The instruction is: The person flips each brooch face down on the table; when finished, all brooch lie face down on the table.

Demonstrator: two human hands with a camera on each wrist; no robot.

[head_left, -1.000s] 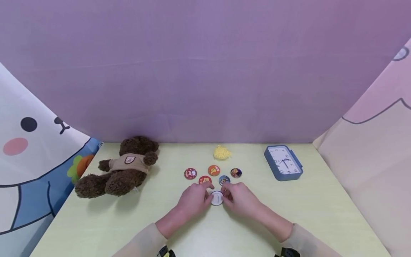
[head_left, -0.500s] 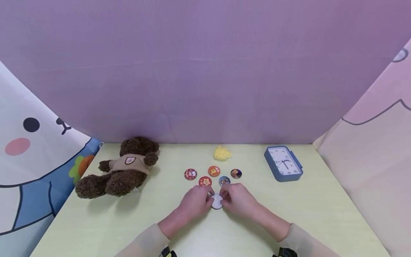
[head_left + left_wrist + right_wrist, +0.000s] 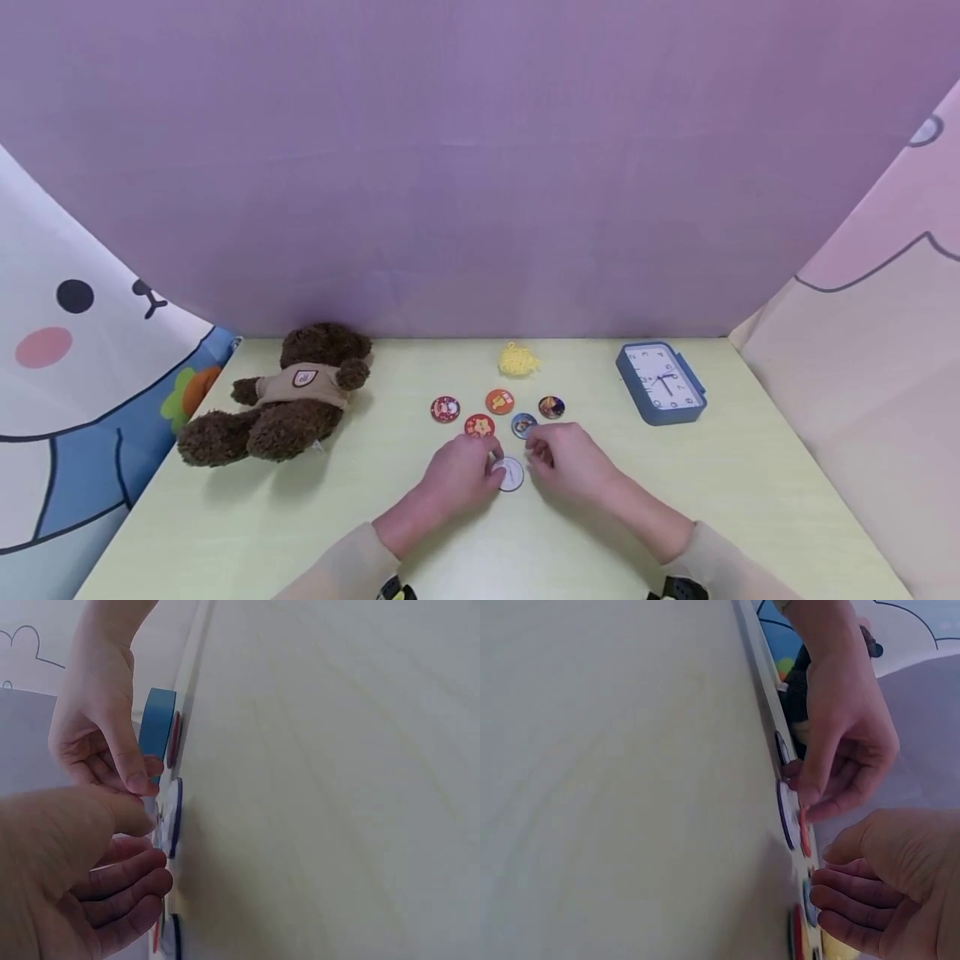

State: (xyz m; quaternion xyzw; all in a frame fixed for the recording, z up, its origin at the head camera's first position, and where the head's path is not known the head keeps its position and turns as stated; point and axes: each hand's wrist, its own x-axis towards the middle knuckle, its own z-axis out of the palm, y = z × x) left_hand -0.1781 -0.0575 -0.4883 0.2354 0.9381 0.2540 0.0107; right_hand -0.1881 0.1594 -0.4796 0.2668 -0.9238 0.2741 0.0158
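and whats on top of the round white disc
The bare left hand has its thumb over the left edge of the round white disc, hiding that part. Faint markings on the face are too small to read; its underside is hidden.

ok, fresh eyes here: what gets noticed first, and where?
Probably the dark brown teddy bear lying on the left of the table. Then the blue clock at the back right. Between them, small colourful badges, with the left grip at a white disc just in front.
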